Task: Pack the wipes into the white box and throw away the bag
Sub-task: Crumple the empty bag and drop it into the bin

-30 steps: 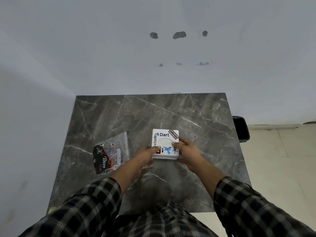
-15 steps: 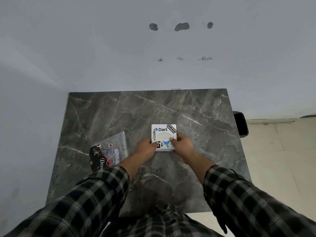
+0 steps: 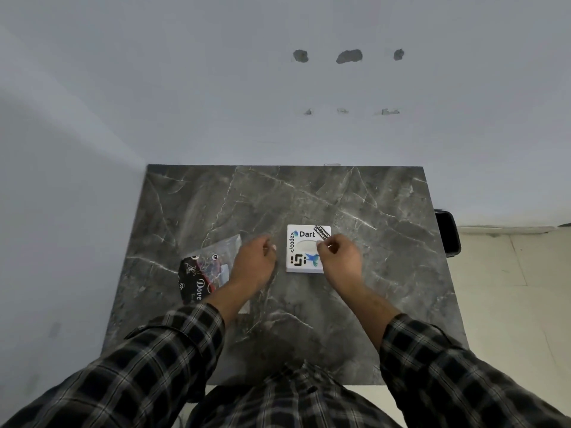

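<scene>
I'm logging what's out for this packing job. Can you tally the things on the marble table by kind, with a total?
White box with stickers: 1
Clear plastic bag with dark printed contents: 1
Total: 2
The right hand is over the box's right edge; the left hand sits between the box and the bag.
</scene>
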